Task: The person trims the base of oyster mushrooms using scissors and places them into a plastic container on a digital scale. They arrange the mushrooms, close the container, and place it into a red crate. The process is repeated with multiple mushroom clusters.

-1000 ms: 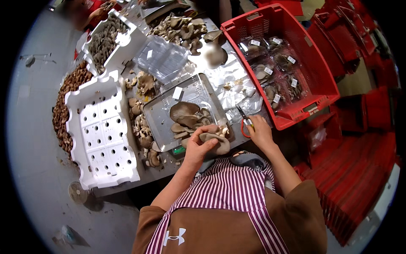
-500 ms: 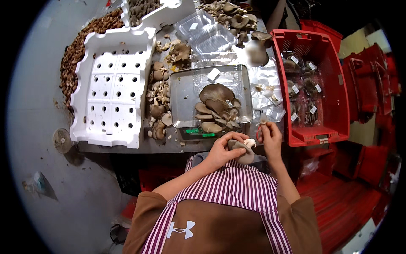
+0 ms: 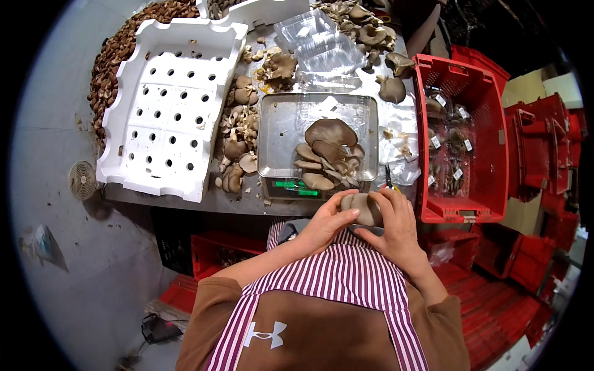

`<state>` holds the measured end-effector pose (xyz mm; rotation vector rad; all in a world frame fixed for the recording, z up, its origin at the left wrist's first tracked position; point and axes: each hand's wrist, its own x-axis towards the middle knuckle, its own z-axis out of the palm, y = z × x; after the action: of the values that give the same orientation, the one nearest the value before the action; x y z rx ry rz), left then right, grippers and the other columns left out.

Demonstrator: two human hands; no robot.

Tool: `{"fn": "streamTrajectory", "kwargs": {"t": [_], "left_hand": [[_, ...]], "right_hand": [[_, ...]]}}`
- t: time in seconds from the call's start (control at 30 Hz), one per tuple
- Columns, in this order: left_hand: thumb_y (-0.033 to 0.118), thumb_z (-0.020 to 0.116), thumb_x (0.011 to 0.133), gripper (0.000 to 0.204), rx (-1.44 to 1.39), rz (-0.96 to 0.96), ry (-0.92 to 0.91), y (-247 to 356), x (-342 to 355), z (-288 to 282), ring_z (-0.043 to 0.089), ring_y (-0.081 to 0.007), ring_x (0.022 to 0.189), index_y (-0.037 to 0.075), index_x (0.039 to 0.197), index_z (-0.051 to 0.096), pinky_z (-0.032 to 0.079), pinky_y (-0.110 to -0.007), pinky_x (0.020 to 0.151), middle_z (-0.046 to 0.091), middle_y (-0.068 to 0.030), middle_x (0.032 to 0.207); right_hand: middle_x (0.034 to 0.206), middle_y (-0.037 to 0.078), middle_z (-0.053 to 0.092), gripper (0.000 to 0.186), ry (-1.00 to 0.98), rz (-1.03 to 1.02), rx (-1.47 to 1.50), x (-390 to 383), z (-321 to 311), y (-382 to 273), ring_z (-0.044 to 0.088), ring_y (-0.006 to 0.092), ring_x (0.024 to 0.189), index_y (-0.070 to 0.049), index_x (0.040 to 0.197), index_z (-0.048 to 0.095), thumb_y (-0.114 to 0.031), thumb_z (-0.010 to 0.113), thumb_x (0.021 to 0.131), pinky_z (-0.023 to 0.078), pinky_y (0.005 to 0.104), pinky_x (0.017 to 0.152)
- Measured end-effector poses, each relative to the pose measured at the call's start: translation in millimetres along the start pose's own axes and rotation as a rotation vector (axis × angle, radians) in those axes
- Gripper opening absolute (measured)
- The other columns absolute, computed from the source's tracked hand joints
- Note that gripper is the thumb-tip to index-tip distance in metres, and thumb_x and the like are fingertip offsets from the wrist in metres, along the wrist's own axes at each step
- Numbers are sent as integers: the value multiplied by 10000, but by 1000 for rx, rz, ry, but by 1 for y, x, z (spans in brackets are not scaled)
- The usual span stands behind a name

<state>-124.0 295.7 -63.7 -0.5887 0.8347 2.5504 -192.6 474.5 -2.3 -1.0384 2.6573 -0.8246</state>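
Observation:
Close to the table's front edge, my left hand [image 3: 329, 224] and my right hand [image 3: 399, 227] are closed around opposite sides of a grey-brown oyster mushroom [image 3: 365, 210]. Just beyond my right fingers shows a small cutting tool [image 3: 388, 177] with a dark blade and a red and yellow handle; whether it rests on the table or is in my fingers I cannot tell. Ahead stands a weighing scale [image 3: 270, 148] with a steel tray and a green lit display. On its tray, a cluster of oyster mushrooms [image 3: 330, 151] lies in a clear plastic punnet.
A white foam crate [image 3: 162, 127] with holes stands left. Loose mushrooms [image 3: 238, 133] line the scale's left side, with more [image 3: 371, 34] at the back. Clear punnets [image 3: 328, 52] are stacked behind the scale. A red crate [image 3: 492, 142] at right holds several filled packs.
My right hand has come in from the right and now grips the mushroom together with my left. The red-handled tool now shows beyond my fingers. The whole view has shifted slightly.

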Motion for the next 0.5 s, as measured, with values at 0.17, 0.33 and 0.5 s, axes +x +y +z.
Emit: {"fn": "streamTrajectory", "kwargs": {"t": [0.17, 0.33, 0.5], "left_hand": [[50, 610, 952, 681, 71, 19, -30, -10, 4, -3, 516, -194, 1253, 60, 1532, 254, 419, -347, 1089, 494, -115, 1357], [78, 636, 946, 713, 59, 85, 19, -4, 5, 2, 532, -170, 1199, 32, 1527, 225, 460, -314, 1019, 492, -116, 1337], [54, 591, 964, 726, 40, 19, 53, 2, 3, 2, 548, -184, 1213, 72, 1558, 174, 481, -323, 1003, 451, -120, 1425]], "right_hand": [[1254, 158, 514, 658, 16, 19, -21, 0, 9, -1, 529, 358, 1135, -79, 1306, 533, -215, 824, 731, 444, 466, 940], [1355, 185, 474, 647, -32, -3, 20, 1, 8, 1, 508, 375, 1197, -78, 1310, 525, -171, 812, 737, 431, 476, 987], [1405, 189, 443, 650, -16, -54, -22, 3, 15, 9, 487, 392, 1244, -79, 1299, 513, -101, 809, 722, 424, 480, 1006]]}}
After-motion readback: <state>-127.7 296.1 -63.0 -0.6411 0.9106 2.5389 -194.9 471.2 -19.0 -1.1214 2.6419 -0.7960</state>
